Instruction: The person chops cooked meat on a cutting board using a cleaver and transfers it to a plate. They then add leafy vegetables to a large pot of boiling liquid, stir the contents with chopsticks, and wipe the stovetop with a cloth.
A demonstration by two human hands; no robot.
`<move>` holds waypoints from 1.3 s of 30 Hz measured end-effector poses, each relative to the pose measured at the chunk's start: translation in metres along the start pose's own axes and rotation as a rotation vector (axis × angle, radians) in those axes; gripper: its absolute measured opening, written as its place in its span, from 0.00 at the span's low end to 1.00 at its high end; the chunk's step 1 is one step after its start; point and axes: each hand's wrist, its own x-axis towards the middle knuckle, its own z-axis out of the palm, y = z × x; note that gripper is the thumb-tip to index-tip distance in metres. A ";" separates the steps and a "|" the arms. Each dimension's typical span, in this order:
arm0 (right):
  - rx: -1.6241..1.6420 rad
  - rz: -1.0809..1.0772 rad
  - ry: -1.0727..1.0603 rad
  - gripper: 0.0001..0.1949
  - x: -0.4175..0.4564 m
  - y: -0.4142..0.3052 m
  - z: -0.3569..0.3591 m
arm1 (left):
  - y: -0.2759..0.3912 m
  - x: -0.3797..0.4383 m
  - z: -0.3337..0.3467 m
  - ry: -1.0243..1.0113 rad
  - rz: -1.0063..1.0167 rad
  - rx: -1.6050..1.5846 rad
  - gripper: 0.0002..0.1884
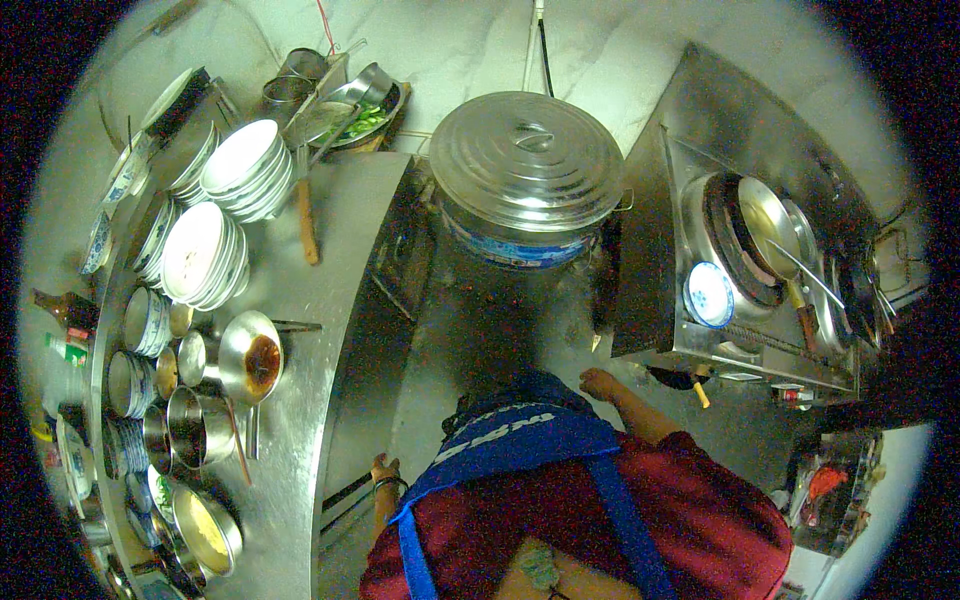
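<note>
My left hand [385, 469] hangs low beside the steel counter's edge, a dark band at its wrist. Whether it touches the dark bar beside it, I cannot tell. My right hand [600, 385] is loosely curled in front of the stove, and nothing shows in it. A large lidded metal pot [525, 161] stands ahead between counter and stove. On the counter, nearest the left hand, are a steel ladle with brown sauce [262, 365], a deep steel pot [196, 427] and a metal bowl of yellow food [206, 534].
Stacked white plates [196, 255], bowls [146, 321] and a wooden-handled strainer [306, 217] crowd the left counter [300, 300]. A tray of green vegetables [364, 124] lies behind. The right-hand stove [645, 300] carries a wok [769, 225] and a blue-rimmed bowl [709, 295].
</note>
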 end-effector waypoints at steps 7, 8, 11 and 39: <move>0.538 0.333 -0.079 0.22 -0.006 -0.027 -0.033 | 0.001 -0.016 -0.002 -0.027 -0.171 0.010 0.29; 0.518 0.334 -0.105 0.21 -0.006 -0.030 -0.040 | -0.007 -0.013 0.003 -0.027 -0.180 0.018 0.29; 0.384 0.255 -0.057 0.22 -0.017 -0.024 -0.045 | 0.002 -0.017 0.008 -0.036 -0.114 0.033 0.29; 0.518 -0.362 0.093 0.13 0.017 0.098 0.016 | 0.023 -0.092 0.031 0.002 -0.261 -0.082 0.29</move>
